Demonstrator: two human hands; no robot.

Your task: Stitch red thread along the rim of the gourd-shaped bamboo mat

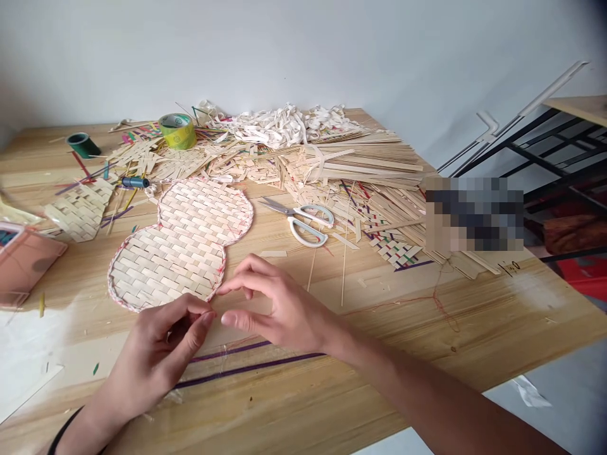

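A woven mat (194, 237) of pale flat strips, shaped in two rounded lobes, lies on the table in front of me. Its edge is bound with a twisted cord and reddish thread. My left hand (164, 344) is closed in a pinch by the mat's near right edge; what sits between thumb and forefinger is too small to make out. Beside it, my right hand (275, 303) has thumb and fingers apart, the fingertips close to the bound edge. White-handled scissors (308, 221) lie partly open beyond my right hand. Reddish thread (441, 303) trails across the wood on the right.
Loose strips (370, 164) and a heap of white ribbon (284, 123) cover the back. Yellow-green tape (177, 133), a green spool (84, 146) and a pink box (28, 265) stand left. Purple strips (256, 368) lie near me. A black-framed rack (559, 151) stands right.
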